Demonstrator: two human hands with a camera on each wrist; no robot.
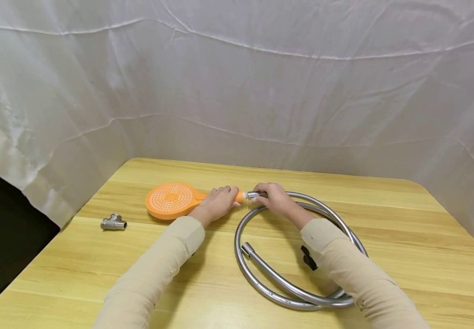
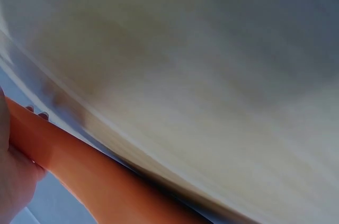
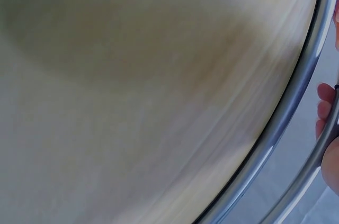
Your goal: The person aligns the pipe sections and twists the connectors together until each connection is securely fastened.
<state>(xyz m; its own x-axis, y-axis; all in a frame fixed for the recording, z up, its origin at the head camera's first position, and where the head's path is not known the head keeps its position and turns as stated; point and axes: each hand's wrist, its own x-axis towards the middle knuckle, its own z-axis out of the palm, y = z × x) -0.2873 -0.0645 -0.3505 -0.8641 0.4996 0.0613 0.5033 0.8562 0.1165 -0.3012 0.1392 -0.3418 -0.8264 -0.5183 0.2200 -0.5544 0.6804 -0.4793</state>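
My left hand (image 1: 219, 202) grips the handle of an orange shower head (image 1: 170, 200), whose round, dotted face points up. In the left wrist view, fingers and thumb wrap around the orange handle (image 2: 79, 166). The right hand (image 1: 276, 198) holds the chrome end fitting (image 1: 253, 195) of a silver shower hose (image 1: 243, 265). That fitting lines up with the pale threaded tip of the handle, right at its end. In the right wrist view, fingertips (image 3: 324, 108) curl about the hose (image 3: 296, 187). The hose's other end (image 1: 247, 249) lies loose inside its coil.
A small metal tee fitting (image 1: 113, 222) lies at the left of the wooden table (image 1: 56, 274). A black piece (image 1: 308, 258) sits within the hose coil, partly behind the right sleeve. White cloth (image 1: 237, 91) hangs along the back and sides.
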